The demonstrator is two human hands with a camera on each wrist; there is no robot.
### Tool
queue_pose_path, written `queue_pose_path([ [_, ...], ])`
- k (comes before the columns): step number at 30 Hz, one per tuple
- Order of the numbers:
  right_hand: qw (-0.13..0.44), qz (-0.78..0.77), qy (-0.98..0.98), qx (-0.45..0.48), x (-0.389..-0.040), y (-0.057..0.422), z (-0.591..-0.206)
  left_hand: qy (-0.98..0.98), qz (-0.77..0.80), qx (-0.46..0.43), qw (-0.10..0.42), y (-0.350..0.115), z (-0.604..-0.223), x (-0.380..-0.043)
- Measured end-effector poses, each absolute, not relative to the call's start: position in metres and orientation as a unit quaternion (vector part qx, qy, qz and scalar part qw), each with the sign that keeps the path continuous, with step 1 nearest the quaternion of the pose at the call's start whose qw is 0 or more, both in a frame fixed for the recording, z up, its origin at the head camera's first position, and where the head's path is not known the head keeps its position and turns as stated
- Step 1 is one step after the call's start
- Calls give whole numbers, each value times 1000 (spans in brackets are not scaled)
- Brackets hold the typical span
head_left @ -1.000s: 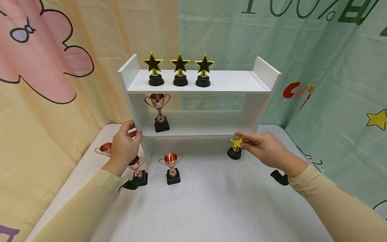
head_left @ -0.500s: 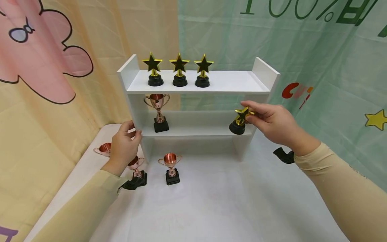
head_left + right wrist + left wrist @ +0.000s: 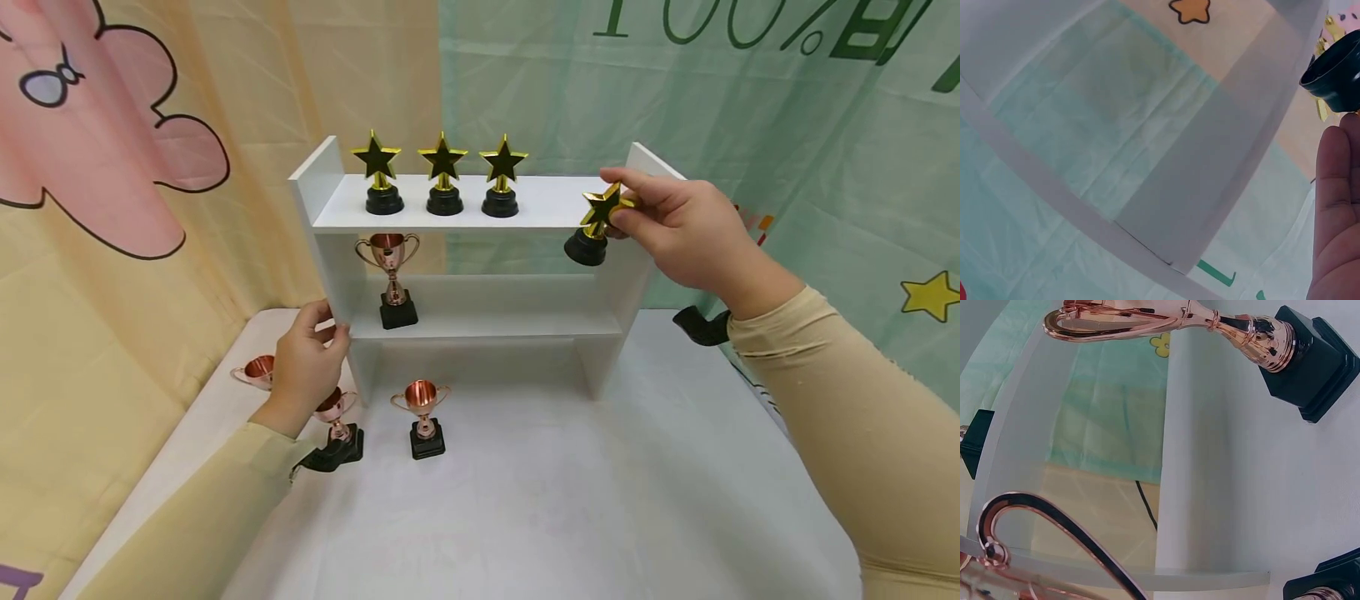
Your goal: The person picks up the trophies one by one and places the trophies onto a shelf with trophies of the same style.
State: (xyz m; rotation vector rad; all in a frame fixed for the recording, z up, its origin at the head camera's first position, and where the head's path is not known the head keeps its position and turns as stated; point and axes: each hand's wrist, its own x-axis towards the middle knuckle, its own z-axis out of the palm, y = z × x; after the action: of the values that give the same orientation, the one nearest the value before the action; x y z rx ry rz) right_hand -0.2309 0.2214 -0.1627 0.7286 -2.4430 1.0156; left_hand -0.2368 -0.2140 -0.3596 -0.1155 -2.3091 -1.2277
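Note:
In the head view my right hand (image 3: 682,225) pinches a gold star trophy (image 3: 600,208) by its star, tilted, in front of the right end of the shelf's top board. Its black base (image 3: 1338,72) shows above the fingers in the right wrist view. My left hand (image 3: 307,362) holds the left side panel of the white shelf (image 3: 480,321). Three more star trophies (image 3: 442,167) stand in a row on the top board. On the middle board a copper cup trophy (image 3: 392,279) stands at the left.
One copper cup (image 3: 424,417) stands on the white table (image 3: 525,508) before the shelf. Another cup (image 3: 341,425) is partly behind my left wrist, and a third (image 3: 258,371) shows left of that hand. Printed curtains (image 3: 540,92) hang behind.
My right hand has lifted the star trophy from near the table, past the middle board, up to the level of the top board. The left hand keeps its place on the shelf.

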Motion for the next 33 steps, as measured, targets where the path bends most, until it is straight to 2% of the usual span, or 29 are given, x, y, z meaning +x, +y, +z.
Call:
queue_pose_path([
  [5,191,382,-867,257,-243,218,-148,-854,-451,-41,254,-214,-359,-237],
  [14,198,328,-894,231,-264,209,-134,-855,-453,-42,250,-214,-360,-237],
  [33,158,292,-923,195,-293,187,-128,-857,-446,-44,255,-214,-360,-236],
])
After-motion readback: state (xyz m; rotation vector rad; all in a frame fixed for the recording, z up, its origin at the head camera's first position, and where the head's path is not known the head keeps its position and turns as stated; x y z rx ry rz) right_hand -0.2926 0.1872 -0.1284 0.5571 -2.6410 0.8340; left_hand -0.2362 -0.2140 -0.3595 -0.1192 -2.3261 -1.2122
